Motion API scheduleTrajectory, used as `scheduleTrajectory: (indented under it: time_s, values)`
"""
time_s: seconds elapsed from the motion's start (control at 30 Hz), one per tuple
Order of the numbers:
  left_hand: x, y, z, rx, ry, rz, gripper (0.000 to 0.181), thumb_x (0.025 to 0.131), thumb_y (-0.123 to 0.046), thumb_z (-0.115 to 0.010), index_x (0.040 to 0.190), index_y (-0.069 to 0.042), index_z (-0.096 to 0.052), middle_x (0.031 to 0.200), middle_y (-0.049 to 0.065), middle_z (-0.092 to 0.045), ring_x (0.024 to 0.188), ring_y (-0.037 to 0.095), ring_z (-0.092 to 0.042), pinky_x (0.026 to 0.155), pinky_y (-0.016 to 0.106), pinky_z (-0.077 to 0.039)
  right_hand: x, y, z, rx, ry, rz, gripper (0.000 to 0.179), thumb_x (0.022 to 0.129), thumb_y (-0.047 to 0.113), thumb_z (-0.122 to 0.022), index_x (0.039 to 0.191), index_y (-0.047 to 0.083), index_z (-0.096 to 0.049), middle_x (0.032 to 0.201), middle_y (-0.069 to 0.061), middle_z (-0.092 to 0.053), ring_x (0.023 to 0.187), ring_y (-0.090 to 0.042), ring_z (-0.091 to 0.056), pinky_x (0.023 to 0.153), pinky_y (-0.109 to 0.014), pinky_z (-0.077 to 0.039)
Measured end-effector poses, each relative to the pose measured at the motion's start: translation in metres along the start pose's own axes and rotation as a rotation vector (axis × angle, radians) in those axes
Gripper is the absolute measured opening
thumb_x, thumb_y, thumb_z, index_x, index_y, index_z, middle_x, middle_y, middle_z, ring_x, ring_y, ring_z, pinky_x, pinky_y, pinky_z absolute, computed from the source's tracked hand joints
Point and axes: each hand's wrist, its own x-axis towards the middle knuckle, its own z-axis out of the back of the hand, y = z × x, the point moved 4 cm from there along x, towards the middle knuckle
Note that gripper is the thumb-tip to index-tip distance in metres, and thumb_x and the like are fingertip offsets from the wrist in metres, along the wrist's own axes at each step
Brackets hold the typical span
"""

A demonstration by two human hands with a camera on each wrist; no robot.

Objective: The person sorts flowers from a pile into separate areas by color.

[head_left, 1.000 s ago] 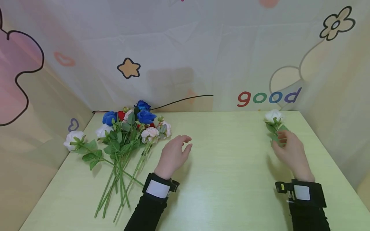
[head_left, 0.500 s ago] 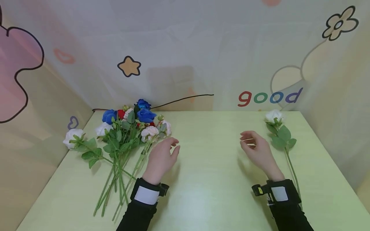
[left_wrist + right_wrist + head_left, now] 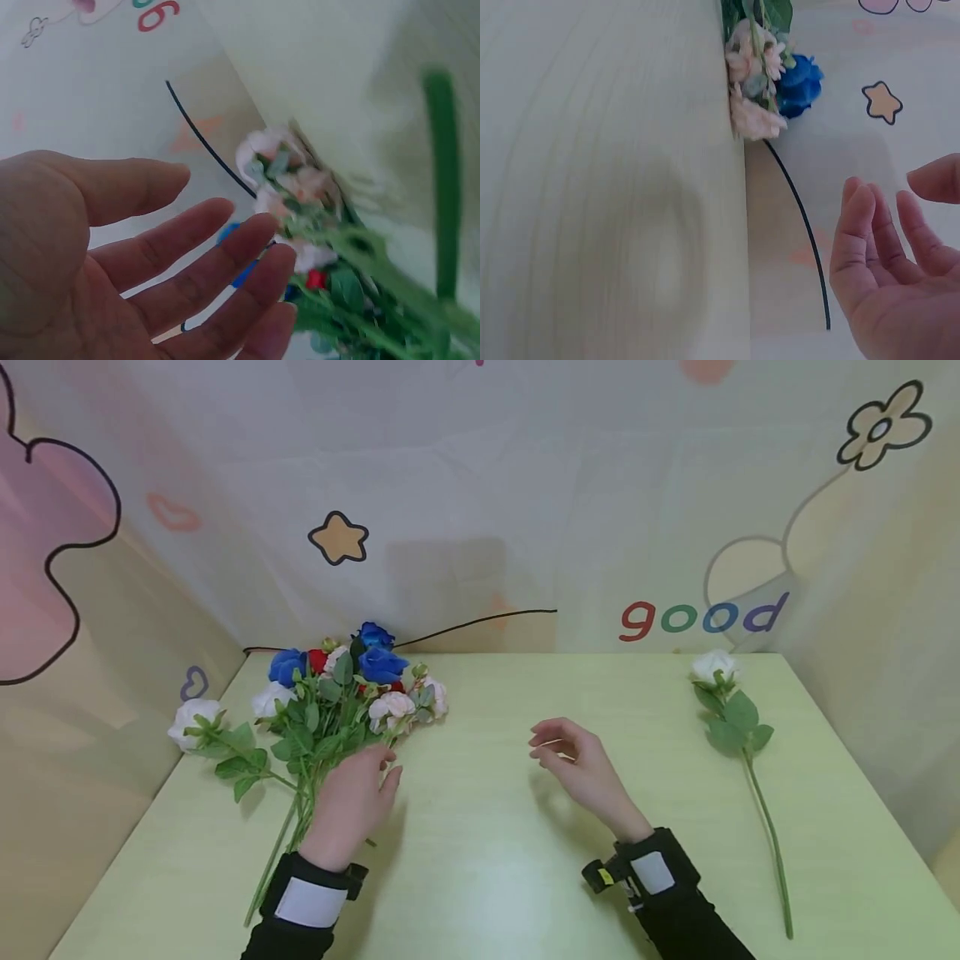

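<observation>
My left hand [image 3: 351, 806] is over the stems of a heap of artificial flowers, its fingers relaxed and holding nothing. In the left wrist view its fingers [image 3: 202, 262] are spread loosely, with pale pink flowers [image 3: 277, 172] beyond them. The heap has blue roses [image 3: 381, 666], pink flowers [image 3: 391, 706], bits of red and white roses [image 3: 197, 722]; my left hand and forearm hide part of its stems. Above the middle of the table hovers my right hand [image 3: 585, 768], loosely bent and holding nothing. A single white rose [image 3: 715, 667] lies alone on the right, apart from both hands.
The pale table [image 3: 480, 877] meets a printed cloth backdrop [image 3: 480, 485] at its back edge. Cloth also rises along the left and right sides. Wrist cameras are strapped over black sleeves [image 3: 678, 906].
The right hand has let go of the white rose, leaving it on the right side, and moved left to mid-table. My left hand has moved left and nearer, over the heap's stems.
</observation>
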Motion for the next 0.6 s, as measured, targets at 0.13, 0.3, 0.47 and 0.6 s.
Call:
scheduleTrajectory:
  time_s: [0.13, 0.3, 0.47, 0.6]
  values:
    - [-0.006, 0.015, 0.01, 0.05, 0.055, 0.052, 0.023, 0.088, -0.018, -0.064, 0.102, 0.0, -0.066, 0.09, 0.013, -0.068, 0.067, 0.027, -0.062, 0.052, 0.039, -0.049, 0.006, 0.005, -0.027, 0.15, 0.018, -0.039, 0.024, 0.092, 0.0, -0.053, 0.116, 0.001, -0.055, 0.109, -0.028, -0.058, 0.095, -0.035, -0.062, 0.078, -0.028, -0.054]
    - [-0.008, 0.028, 0.014, 0.094, 0.125, 0.108, 0.026, 0.087, -0.018, -0.066, 0.104, 0.002, -0.065, 0.092, 0.016, -0.068, 0.063, 0.027, -0.061, 0.047, 0.038, -0.048, 0.012, 0.01, -0.051, 0.362, -0.034, -0.113, 0.025, 0.094, -0.001, -0.05, 0.118, -0.001, -0.054, 0.109, -0.026, -0.059, 0.093, -0.026, -0.063, 0.079, -0.028, -0.053]
    - [-0.008, 0.036, 0.009, 0.097, 0.174, 0.132, 0.025, 0.085, -0.016, -0.067, 0.102, 0.002, -0.066, 0.091, 0.018, -0.068, 0.06, 0.025, -0.059, 0.046, 0.037, -0.046, 0.017, 0.012, -0.074, 0.503, -0.044, -0.21, 0.026, 0.093, 0.001, -0.051, 0.119, 0.0, -0.054, 0.104, -0.018, -0.061, 0.09, -0.021, -0.063, 0.081, -0.028, -0.053]
    - [-0.01, 0.041, 0.005, 0.104, 0.201, 0.127, 0.023, 0.083, -0.014, -0.068, 0.098, 0.003, -0.066, 0.089, 0.02, -0.068, 0.062, 0.03, -0.061, 0.048, 0.041, -0.048, 0.016, 0.011, -0.088, 0.553, -0.014, -0.265, 0.027, 0.094, 0.004, -0.051, 0.121, 0.0, -0.053, 0.107, -0.019, -0.061, 0.091, -0.022, -0.063, 0.081, -0.027, -0.052]
